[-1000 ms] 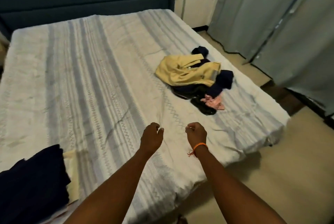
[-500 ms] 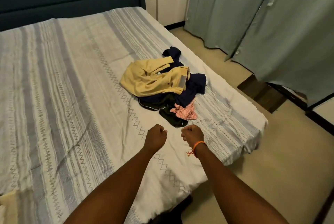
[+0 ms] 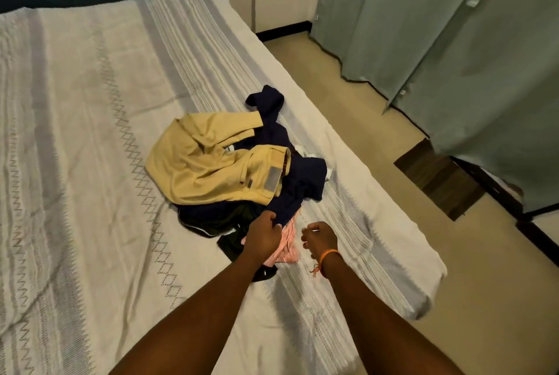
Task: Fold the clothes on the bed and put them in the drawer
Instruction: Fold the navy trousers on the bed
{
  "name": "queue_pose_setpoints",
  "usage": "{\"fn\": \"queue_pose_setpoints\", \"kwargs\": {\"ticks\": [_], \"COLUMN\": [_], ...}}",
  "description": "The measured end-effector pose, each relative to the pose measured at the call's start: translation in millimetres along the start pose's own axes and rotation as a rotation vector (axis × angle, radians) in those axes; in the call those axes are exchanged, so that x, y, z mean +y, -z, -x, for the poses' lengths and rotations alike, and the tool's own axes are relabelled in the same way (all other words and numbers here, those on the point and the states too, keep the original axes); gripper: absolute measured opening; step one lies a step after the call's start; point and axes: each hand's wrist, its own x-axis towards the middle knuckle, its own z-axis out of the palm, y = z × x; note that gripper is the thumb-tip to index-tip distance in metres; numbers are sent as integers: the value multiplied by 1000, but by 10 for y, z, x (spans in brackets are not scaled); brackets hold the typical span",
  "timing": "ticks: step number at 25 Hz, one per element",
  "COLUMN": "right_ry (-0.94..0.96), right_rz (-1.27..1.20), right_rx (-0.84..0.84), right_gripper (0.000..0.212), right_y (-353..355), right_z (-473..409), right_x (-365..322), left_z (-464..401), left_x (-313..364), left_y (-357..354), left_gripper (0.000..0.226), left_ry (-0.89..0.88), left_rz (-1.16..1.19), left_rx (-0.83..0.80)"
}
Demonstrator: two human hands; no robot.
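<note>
We look down at one bed [image 3: 90,102] covered by a grey-striped white sheet. Near its right edge lies one pile of unfolded clothes: one tan pair of trousers [image 3: 217,163] on top, one navy garment [image 3: 290,181] beneath and beside it, one black garment [image 3: 211,220] at the near edge, and one pink garment [image 3: 287,247] closest to us. Our two arms reach out. Our left hand [image 3: 263,237] has its grip pinched on the navy garment's lower edge. Our right hand [image 3: 319,238], wearing one orange wristband [image 3: 328,253], hovers just beside the pink garment, fingers curled, holding nothing.
</note>
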Motion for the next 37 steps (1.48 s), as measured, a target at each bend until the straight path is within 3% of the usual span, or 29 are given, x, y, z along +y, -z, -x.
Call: {"fn": "queue_pose_setpoints", "kwargs": {"ticks": [4, 6, 8, 10, 12, 15, 19, 21, 24, 27, 31, 34, 37], "right_ry": [6, 44, 66, 21, -7, 38, 307, 469, 704, 819, 914, 922, 966], "right_rz": [22, -31, -58, -123, -154, -65, -2, 40, 3, -12, -61, -184, -299], "right_rx": [28, 72, 41, -80, -94, -54, -75, -145, -252, -356, -497, -586, -646], "right_gripper": [30, 56, 98, 112, 95, 46, 16, 26, 43, 46, 41, 31, 15], "right_y": [-47, -51, -54, -103, -130, -149, 24, 76, 168, 287, 401, 541, 781], "right_z": [-956, -1421, -1852, -2137, -2294, -2389, -1814, -1458, -925, -476, 138, 797, 1333], "right_x": [-242, -410, -522, -616, -655, -700, -908, -1057, -1500, -2097, -2757, -3200, -3490], "left_z": [-560, -781, -986, -1189, -1342, -1457, -1303, -1194, -909, -650, -298, 168, 594], "left_x": [209, 219, 212, 173, 164, 213, 403, 591, 1028, 1356, 1726, 2090, 2335], "left_y": [-108, -171, -214, -302, -366, -417, -357, -248, 33, 345, 877, 1387, 1834], "left_gripper": [43, 42, 37, 27, 17, 24, 29, 29, 36, 29, 9, 20, 25], "left_ry": [9, 59, 123, 156, 176, 193, 176, 129, -88, -238, -241, -340, -330], "left_rz": [-2, -22, -23, -13, 7, 52, 76, 114, 143, 170, 133, 155, 391], "left_rx": [47, 91, 127, 140, 127, 116, 119, 143, 174, 353, 608, 672, 727]}}
